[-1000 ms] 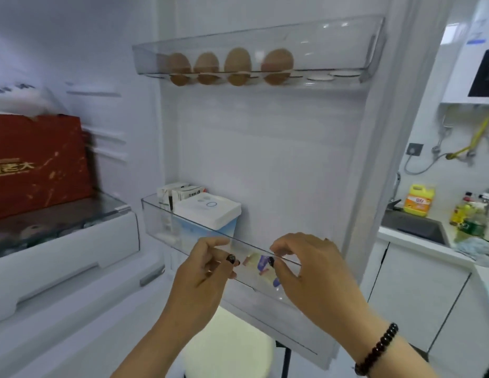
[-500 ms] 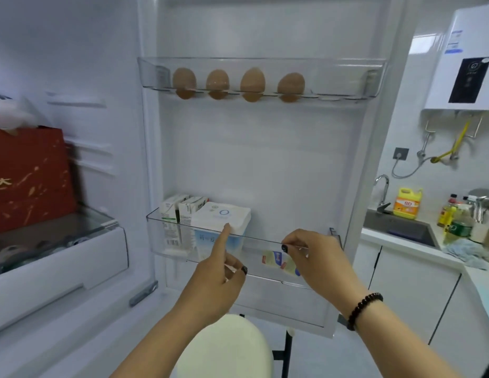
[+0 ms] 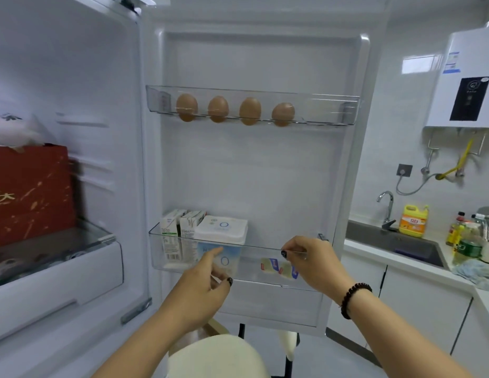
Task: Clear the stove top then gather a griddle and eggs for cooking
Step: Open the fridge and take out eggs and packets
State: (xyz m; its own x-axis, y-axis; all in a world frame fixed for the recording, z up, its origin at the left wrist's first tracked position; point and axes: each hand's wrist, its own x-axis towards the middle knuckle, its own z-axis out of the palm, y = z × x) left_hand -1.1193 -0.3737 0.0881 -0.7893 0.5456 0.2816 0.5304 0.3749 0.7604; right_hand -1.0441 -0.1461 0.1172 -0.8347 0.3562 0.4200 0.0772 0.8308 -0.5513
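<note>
The fridge door [image 3: 265,165] stands open, facing the camera; four brown eggs [image 3: 235,110] sit upright in a row in the upper bin [image 3: 328,110] of the door, toward its left half, well above both hands; no griddle or stove shows in this view.

The left hand [image 3: 199,293] reaches up from below the door's lower bin [image 3: 161,249], forearm rising from the bottom edge, back of the hand to the camera; its forefinger is stretched out and points at the bin's clear front, in front of the white tub [image 3: 221,230]; the other fingers are curled in loosely and hold nothing; whether the fingertip touches the plastic cannot be told.

The right hand [image 3: 311,263] comes in from the lower right, a dark bead bracelet [image 3: 352,298] at its wrist; thumb and forefinger are pinched narrowly on the top rim of the lower bin, near the door's right edge; the remaining fingers are folded under.

Inside the lower bin, two small cartons [image 3: 180,230] stand left of the tub; small packets [image 3: 279,267] lie right of it, just beside the right hand.
</note>
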